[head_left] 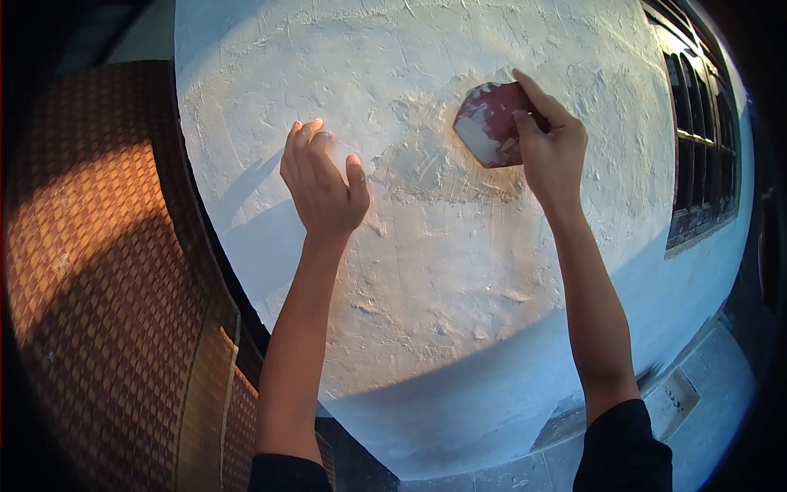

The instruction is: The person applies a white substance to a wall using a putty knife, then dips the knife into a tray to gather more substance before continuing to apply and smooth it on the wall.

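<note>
My right hand (553,143) is closed on a flat, many-sided putty scraper (492,127), dark red with white paste smeared over its face. The scraper is up against the rough plastered wall (443,271), its lower edge near a darker textured patch. Left of that patch, my left hand (324,180) is raised with its back toward me, fingers upward and thumb apart. A pale, thin-edged shape shows between its thumb and forefinger; I cannot tell what it is. Whitish specks mark those fingertips.
On the left hangs a brown and orange woven mat (90,271), partly sunlit. A dark barred window (701,131) is set in the wall at the right. Below the wall runs a bluish ledge (713,385). Shadow covers the wall's lower part.
</note>
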`<state>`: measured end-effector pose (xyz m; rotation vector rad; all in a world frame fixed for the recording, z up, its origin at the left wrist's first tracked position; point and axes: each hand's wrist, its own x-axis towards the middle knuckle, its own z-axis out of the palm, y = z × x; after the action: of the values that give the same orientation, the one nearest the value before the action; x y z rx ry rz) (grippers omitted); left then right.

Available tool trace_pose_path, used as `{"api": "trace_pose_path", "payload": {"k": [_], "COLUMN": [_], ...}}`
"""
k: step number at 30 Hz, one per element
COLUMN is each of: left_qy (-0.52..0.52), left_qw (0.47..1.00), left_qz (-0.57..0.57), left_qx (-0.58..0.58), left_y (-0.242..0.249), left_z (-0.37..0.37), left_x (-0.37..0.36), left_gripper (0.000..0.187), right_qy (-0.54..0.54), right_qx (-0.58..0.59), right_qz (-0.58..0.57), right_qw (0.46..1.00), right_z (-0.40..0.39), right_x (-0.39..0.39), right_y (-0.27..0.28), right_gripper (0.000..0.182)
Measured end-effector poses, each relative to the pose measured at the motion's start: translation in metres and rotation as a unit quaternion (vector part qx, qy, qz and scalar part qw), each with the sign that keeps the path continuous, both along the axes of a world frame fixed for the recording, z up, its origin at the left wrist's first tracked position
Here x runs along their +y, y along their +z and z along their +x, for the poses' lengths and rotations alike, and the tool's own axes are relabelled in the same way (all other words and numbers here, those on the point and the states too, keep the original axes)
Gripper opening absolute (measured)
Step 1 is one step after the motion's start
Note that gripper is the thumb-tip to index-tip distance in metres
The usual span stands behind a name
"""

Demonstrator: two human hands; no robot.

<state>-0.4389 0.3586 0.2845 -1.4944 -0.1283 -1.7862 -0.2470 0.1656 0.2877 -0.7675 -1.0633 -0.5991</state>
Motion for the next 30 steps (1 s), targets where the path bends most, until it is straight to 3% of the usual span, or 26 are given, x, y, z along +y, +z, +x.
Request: {"api": "trace_pose_path", "payload": {"k": [2, 3, 5, 7, 9, 11, 13, 15, 16, 17, 19, 21, 22, 25, 27, 30], "left_qy": [-0.010, -0.004, 0.003, 0.002, -0.004, -0.014, -0.007, -0.005, -0.004, -0.004, -0.007, -0.009, -0.007, -0.006, -0.006, -0.003], "left_qw": [1.000, 1.000, 1.000, 1.000, 1.000, 1.000, 1.000, 1.000, 1.000, 1.000, 1.000, 1.000, 1.000, 1.000, 1.000, 1.000], "left_qz": [0.002, -0.003, -0.005, -0.003, 0.001, 0.004, -0.012, -0.007, -0.004, -0.004, 0.001, 0.002, 0.005, 0.000, 0.000, -0.008], "left_qx": [0.002, -0.001, -0.003, -0.004, 0.000, 0.004, 0.000, 0.004, 0.004, 0.004, 0.011, -0.001, -0.014, -0.017, -0.008, 0.000], "left_y": [0.000, -0.001, 0.000, 0.000, 0.000, 0.000, -0.001, 0.000, 0.000, 0.000, 0.001, 0.000, 0.001, 0.000, 0.000, -0.002], "left_z": [0.000, -0.002, -0.004, -0.005, -0.006, -0.006, -0.008, -0.008, -0.007, -0.007, -0.008, -0.005, -0.004, -0.001, -0.001, -0.001], "left_x": [-0.001, -0.003, -0.004, -0.003, -0.002, -0.004, -0.005, -0.003, -0.002, -0.001, 0.001, -0.002, -0.003, -0.002, 0.000, -0.003], "left_gripper": [0.041, 0.041, 0.041, 0.042, 0.042, 0.042, 0.042, 0.042, 0.042, 0.042, 0.042, 0.039, 0.037, 0.038, 0.040, 0.041], "right_qy": [0.010, -0.037, -0.060, -0.013, -0.014, 0.036, -0.036, -0.085, -0.028, -0.058, 0.007, -0.043, -0.045, -0.077, -0.058, -0.032], "right_qx": [-0.084, -0.144, -0.071, 0.070, 0.068, -0.054, -0.138, -0.038, 0.044, 0.052, 0.001, -0.139, -0.138, 0.025, 0.055, -0.108], "right_qz": [-0.072, -0.098, -0.078, -0.046, 0.001, -0.075, -0.133, -0.066, -0.043, 0.010, 0.011, -0.081, -0.081, -0.024, 0.009, -0.093], "right_qw": [0.994, 0.984, 0.993, 0.996, 0.998, 0.995, 0.981, 0.994, 0.998, 0.997, 1.000, 0.986, 0.986, 0.996, 0.997, 0.989], "right_z": [-0.017, -0.023, -0.004, 0.005, 0.001, -0.017, -0.023, -0.002, 0.002, 0.006, -0.008, -0.025, -0.019, 0.006, 0.007, -0.019], "right_x": [0.010, 0.015, 0.027, 0.004, 0.000, 0.003, 0.014, 0.018, 0.005, -0.002, -0.001, 0.010, 0.011, 0.009, 0.002, 0.011], "right_y": [-0.015, -0.022, -0.023, -0.013, -0.011, -0.016, -0.021, -0.013, -0.007, -0.003, -0.007, -0.022, -0.022, -0.010, -0.008, -0.022], "right_gripper": [0.046, 0.045, 0.044, 0.044, 0.045, 0.046, 0.046, 0.046, 0.047, 0.047, 0.047, 0.047, 0.047, 0.045, 0.044, 0.045]}}
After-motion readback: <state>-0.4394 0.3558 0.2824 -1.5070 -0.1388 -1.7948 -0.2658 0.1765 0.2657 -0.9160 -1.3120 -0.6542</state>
